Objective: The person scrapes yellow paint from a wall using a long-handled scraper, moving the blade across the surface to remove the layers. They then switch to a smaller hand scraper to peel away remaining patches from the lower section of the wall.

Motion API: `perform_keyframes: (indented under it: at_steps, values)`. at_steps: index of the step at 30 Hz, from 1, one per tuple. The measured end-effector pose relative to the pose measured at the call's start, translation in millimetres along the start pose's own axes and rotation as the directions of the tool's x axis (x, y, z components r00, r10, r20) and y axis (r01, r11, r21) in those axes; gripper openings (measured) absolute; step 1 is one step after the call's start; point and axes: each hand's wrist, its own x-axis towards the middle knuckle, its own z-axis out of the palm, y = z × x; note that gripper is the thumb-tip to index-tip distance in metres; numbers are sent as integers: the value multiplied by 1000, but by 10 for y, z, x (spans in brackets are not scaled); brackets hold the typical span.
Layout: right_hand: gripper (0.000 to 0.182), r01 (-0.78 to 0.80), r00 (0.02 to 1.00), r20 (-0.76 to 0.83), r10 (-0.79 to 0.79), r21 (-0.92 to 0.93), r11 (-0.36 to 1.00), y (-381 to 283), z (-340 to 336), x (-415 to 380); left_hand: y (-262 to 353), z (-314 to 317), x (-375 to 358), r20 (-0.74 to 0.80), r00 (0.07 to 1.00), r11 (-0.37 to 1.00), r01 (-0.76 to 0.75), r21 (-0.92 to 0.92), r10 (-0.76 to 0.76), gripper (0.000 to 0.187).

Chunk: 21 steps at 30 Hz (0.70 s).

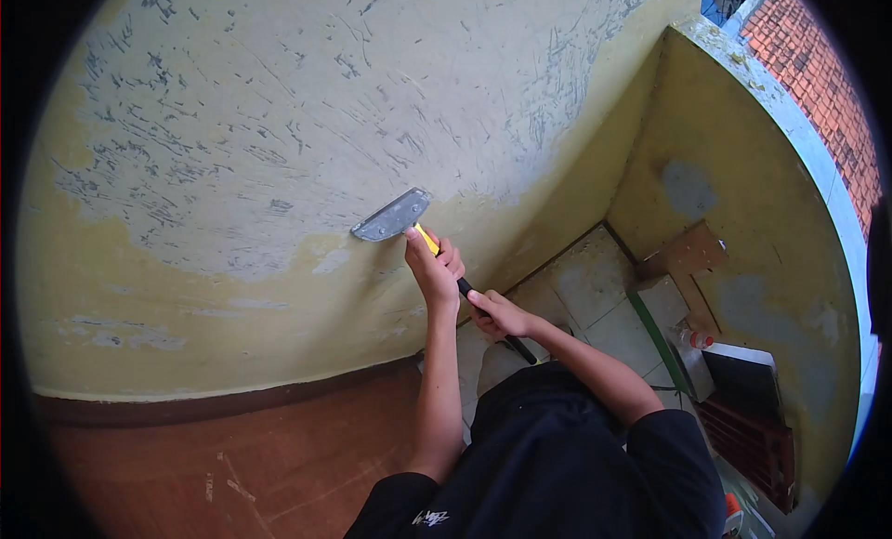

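A long-handled scraper with a wide grey metal blade (392,216) and a black and yellow handle (470,291) lies against or close to the wall (325,149). My left hand (435,268) is wrapped round the handle just below the blade. Lower down, my right hand (499,315) grips the black part of the same handle, whose end sticks out past it. Around and above the blade the wall is pale and covered with dark scratches; yellow paint borders this patch, and some of it is chipped.
Brown floor (232,465) lies at the lower left, pale tiles (618,339) at the right. By the curved low wall (743,167) are a cardboard piece (683,251), a box (662,302), a bottle with a red cap (695,339) and a dark red slatted object (753,441).
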Motion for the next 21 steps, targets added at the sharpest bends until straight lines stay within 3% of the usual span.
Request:
perform_keyframes:
  at_steps: [21]
  values:
    - [63,-20,1000,-23,20,-25,999,-47,-25,-52,0,59,-19,-34,999,1000,-2,-4,2,51]
